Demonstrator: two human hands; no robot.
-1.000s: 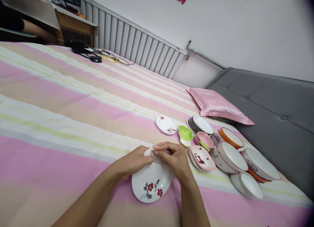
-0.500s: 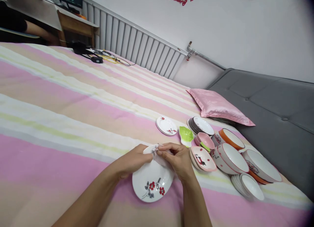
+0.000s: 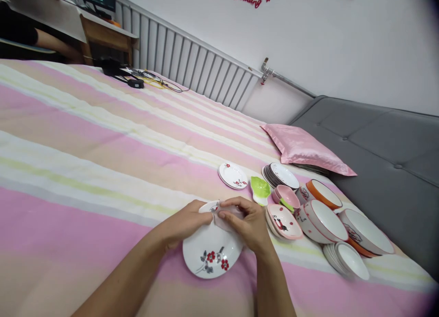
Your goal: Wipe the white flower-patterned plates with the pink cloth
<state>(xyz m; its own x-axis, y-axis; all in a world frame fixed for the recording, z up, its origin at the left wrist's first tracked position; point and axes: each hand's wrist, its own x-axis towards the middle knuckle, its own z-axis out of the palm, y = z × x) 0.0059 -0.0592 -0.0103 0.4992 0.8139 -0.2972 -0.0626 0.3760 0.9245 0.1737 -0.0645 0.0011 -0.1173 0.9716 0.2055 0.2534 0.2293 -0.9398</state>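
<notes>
A white plate [image 3: 210,253] with red and grey flowers lies on the striped bedspread in front of me. My left hand [image 3: 185,223] is closed on its far left rim. My right hand [image 3: 248,223] is closed on a small white cloth [image 3: 223,221] pressed onto the plate's far part. Both thumbs meet at the plate's far edge. Just right of my right hand sits a pink dish [image 3: 284,221] with a dark figure on it.
To the right stand a small flowered plate [image 3: 232,175], a green leaf dish [image 3: 259,189], a stack of plates [image 3: 280,175], several bowls [image 3: 322,219] and stacked white dishes [image 3: 346,261]. A pink pillow [image 3: 303,149] and grey sofa [image 3: 387,157] lie beyond. Cables [image 3: 137,77] rest far left.
Both hands have shifted slightly nearer with the cloth moving over the plate's far part. The plate has slid a little to the left.
</notes>
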